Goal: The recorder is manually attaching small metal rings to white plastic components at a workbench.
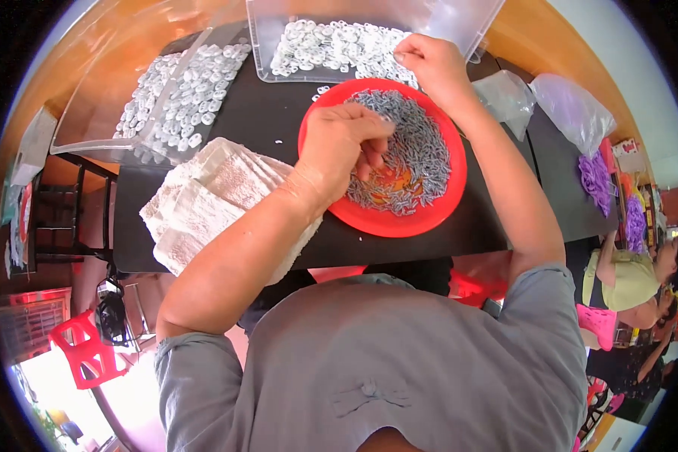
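A red round basin [399, 225] on the dark table holds a heap of small grey screws [418, 143]. Over its left side is my left hand [343, 139], thumb and fingers pinched together above the screws; whatever sits between the tips is too small to make out. Farther off, my right hand [435, 66] reaches to the near right part of a clear plastic bin [267, 45]. Its thumb and forefinger are closed beside many small white oval pieces [339, 44], and what they pinch cannot be made out.
A second clear bin [90, 113] with more white pieces stands at the far left. A folded cream towel [211, 200] lies beneath my left forearm. Clear plastic bags [576, 113] and a purple bundle [595, 183] lie at the right. Other people [629, 275] sit beyond.
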Demonstrator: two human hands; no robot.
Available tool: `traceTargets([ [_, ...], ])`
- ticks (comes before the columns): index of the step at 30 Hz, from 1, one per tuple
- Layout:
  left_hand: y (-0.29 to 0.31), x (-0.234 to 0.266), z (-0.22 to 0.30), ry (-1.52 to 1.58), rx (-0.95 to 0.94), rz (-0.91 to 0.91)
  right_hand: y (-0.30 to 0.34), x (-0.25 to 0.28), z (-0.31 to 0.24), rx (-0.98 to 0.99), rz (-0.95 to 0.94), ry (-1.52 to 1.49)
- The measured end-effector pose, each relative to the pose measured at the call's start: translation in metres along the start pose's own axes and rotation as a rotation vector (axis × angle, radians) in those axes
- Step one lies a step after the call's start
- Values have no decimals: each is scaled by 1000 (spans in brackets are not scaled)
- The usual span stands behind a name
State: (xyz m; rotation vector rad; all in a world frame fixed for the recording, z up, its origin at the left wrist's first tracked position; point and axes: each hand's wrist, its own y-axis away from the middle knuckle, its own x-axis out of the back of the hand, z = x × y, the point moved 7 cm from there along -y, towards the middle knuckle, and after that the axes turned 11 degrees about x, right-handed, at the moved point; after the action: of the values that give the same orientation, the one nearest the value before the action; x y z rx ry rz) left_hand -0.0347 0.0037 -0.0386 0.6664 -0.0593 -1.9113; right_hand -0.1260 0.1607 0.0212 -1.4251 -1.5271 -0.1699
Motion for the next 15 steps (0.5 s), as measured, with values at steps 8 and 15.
traceTargets([
  [8, 0, -2, 6, -95, -56, -6, -89, -59, 18, 164, -215, 579],
  [15, 1, -3, 6, -40, -33, -25, -106, -81, 42, 194, -310, 571],
])
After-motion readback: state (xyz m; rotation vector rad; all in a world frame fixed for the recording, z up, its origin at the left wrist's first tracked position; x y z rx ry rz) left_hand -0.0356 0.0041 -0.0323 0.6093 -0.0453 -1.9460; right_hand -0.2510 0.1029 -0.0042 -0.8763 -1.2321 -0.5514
